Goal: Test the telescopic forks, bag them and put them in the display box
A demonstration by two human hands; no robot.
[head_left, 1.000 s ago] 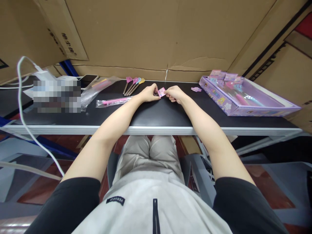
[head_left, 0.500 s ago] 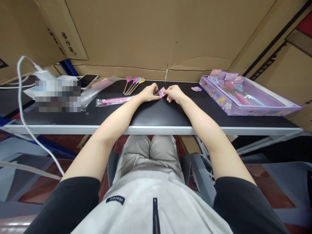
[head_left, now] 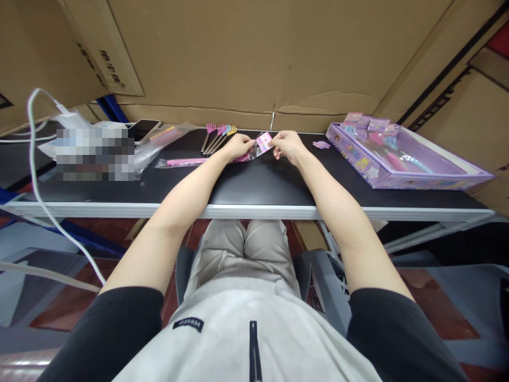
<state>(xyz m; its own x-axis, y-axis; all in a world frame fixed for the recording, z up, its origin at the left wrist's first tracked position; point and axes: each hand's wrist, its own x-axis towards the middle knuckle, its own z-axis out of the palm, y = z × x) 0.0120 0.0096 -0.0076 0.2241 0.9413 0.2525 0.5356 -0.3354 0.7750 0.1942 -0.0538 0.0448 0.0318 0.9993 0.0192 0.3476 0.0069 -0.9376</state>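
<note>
A pink-handled back scratcher [head_left: 186, 162] lies in a clear plastic bag on the black table, passing behind my left forearm. At the bag's right end, my left hand [head_left: 240, 147] pinches the plastic, with a pink part of the scratcher beneath its fingers. A small pink printed card [head_left: 263, 141] sits at the bag's end between both hands. My right hand [head_left: 289, 146] is closed on the card's right edge with thumb and forefinger. Whether the card is inside the bag or against it I cannot tell.
Several claw-headed back scratchers [head_left: 218, 140] with metal rods lie left of my hands. Further left are clear bags [head_left: 159, 146], a phone [head_left: 145, 131] and a white cable [head_left: 32, 159]. Rightward lie a small purple card piece [head_left: 321, 144] and a purple display box [head_left: 376, 178] holding bagged scratchers.
The card has tilted up and now shows its printed face with the bag's clear end beside it. My left fingers have closed in on the bag. My right hand has risen slightly.
</note>
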